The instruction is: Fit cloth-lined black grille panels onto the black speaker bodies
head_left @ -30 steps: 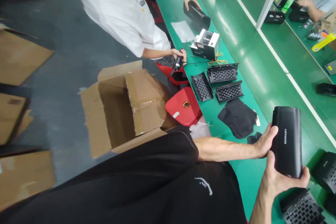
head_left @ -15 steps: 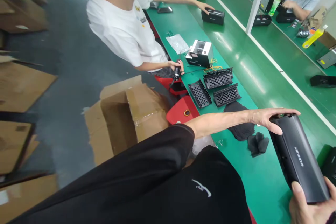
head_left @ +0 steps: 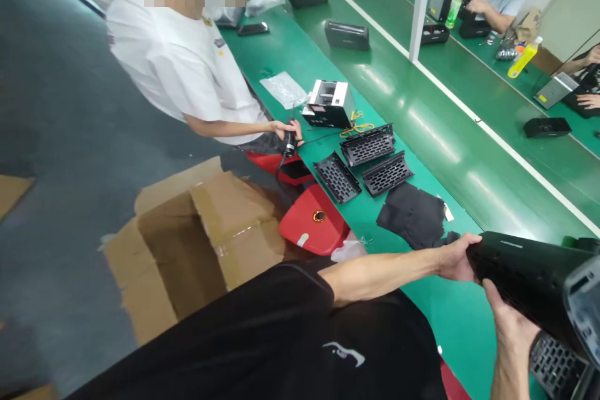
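The person's left hand (head_left: 454,259) and right hand (head_left: 510,340) hold a long black speaker housing (head_left: 525,278) at the lower right of the frame, where it runs off the right edge. Its matte, rounded shell catches a soft sheen, and a pale, glassy-looking open end (head_left: 584,306) tilts toward the camera. The left hand curls its fingers around the near end from the upper side. The right hand cups the underside, with its thumb and fingers spread along the curve and pressed against the shell, not pinching.

Just below the housing lies a black perforated plastic grille (head_left: 555,365). Up the green bench (head_left: 450,319) toward the center sit three more slotted grilles (head_left: 368,145), with a limp, ragged black fabric sheet (head_left: 412,215) beside them. Nearby stand a boxy white-and-black unit (head_left: 328,103), a tangle of yellow cord (head_left: 357,129) and a clear plastic bag (head_left: 284,90).

At the left of center, a co-worker in a white T-shirt (head_left: 180,65) grips a small black handheld tool (head_left: 290,142). A torn-open cardboard box (head_left: 187,250) and a glossy red seat (head_left: 314,222) sit on the floor side of the bench.
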`<state>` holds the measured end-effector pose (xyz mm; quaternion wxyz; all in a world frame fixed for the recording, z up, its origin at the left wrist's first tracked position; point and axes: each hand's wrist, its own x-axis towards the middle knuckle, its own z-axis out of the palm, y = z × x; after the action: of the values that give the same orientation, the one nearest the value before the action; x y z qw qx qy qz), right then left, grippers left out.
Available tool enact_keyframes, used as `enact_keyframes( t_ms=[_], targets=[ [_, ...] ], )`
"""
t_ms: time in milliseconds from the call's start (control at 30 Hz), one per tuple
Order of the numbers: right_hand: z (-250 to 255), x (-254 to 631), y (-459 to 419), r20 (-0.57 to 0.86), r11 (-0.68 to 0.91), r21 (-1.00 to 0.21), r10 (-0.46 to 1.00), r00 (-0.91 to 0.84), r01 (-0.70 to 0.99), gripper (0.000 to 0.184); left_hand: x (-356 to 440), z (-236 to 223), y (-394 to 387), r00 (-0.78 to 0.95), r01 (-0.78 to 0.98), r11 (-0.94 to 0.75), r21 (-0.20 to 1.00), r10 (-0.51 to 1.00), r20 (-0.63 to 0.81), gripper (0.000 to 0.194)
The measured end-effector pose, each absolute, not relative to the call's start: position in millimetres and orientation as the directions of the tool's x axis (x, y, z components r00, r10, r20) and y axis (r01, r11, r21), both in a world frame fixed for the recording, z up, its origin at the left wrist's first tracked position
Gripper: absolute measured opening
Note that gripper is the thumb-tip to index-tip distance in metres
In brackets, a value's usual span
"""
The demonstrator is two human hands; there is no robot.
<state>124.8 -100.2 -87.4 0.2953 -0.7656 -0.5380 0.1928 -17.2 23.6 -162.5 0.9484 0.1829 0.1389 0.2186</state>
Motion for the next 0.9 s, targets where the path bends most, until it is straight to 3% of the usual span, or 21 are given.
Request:
enact_keyframes(
  t_ms=[33,100,167,233,300,367,467,567,667,800,900],
  targets=[
    [-82.3,127.0,-101.8,0.056,-0.258,-0.664,0.919,0.391,0.702,0.06,-22.8,-161.6,26.3,0.848,-0.326,0.81,0.488,0.478,-0.227,0.09],
    [-67.2,133.2,-106.5,0.123,-0.289,-0.627,0.88,0.459,0.723,0.092,-41.3,-150.7,40.6,0.759,-0.313,0.68,0.663,0.599,-0.256,0.101],
    [-52.0,138.3,-109.2,0.18,-0.293,-0.492,0.887,0.425,0.82,0.11,-59.2,-133.7,57.1,0.736,-0.336,0.488,0.806,0.67,-0.099,0.11],
    [-43.7,141.3,-108.4,0.191,-0.226,-0.321,0.936,0.296,0.92,0.097,-67.9,-119.5,66.0,0.756,-0.306,0.278,0.91,0.652,0.055,0.116],
    [-44.0,144.6,-106.6,0.16,-0.134,-0.255,0.971,0.178,0.958,0.083,-68.4,-114.9,64.9,0.765,-0.224,0.144,0.964,0.638,0.083,0.113],
    [-50.5,151.4,-107.9,0.14,-0.088,-0.306,0.981,0.136,0.948,0.084,-67.8,-120.2,58.2,0.74,-0.179,0.137,0.974,0.671,0.042,0.106],
    [-64.1,165.7,-119.8,0.125,-0.166,-0.483,0.959,0.255,0.86,0.113,-74.1,-135.2,50.7,0.725,-0.185,0.254,0.949,0.688,-0.043,0.102],
    [-75.7,169.6,-136.1,-0.052,-0.33,-0.745,0.895,0.443,0.58,0.133,-84.8,-141.6,53.1,0.729,-0.214,0.371,0.904,0.676,-0.105,0.101],
    [-81.3,159.2,-145.5,-0.17,-0.369,-0.873,0.844,0.509,0.32,0.123,-92.7,-135.5,60.0,0.758,-0.175,0.392,0.903,0.639,-0.13,0.103],
    [-80.1,144.9,-150.2,-0.205,-0.352,-0.911,0.836,0.509,0.213,0.116,-100.0,-125.2,64.4,0.832,-0.112,0.352,0.929,0.544,-0.105,0.115],
    [-81.0,139.1,-153.9,-0.202,-0.344,-0.92,0.827,0.525,0.189,0.107,-103.4,-123.5,62.1,0.815,-0.1,0.276,0.956,0.574,-0.08,0.107]
  ],
)
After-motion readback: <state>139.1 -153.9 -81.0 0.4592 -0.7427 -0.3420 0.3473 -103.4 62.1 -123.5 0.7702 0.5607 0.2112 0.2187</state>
